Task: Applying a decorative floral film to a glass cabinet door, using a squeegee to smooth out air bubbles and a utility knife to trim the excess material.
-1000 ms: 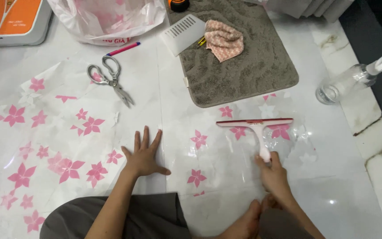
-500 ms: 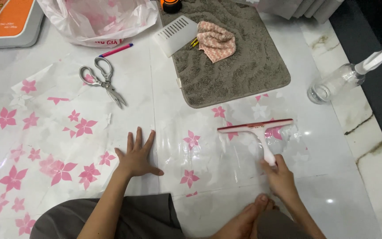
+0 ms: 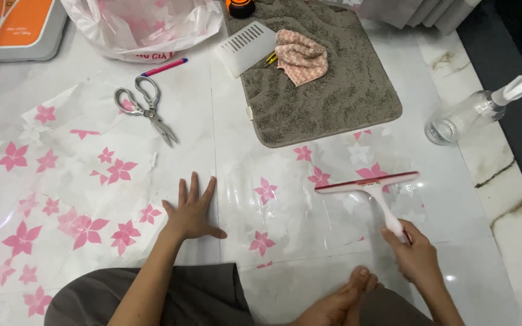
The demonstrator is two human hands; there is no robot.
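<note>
gripping a squeegee (image 3: 370, 193), right hand (image 3: 415, 256) works near a clear spray bottle (image 3: 463, 118); left hand (image 3: 191, 211) spread flat.

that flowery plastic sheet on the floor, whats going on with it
A person sits on the white floor with the clear film printed with pink flowers spread out flat. Their left hand presses flat on it, while the right hand grips the handle of a squeegee whose blade rests on the film. Scissors, a grey mat and a spray bottle lie nearby.
</note>
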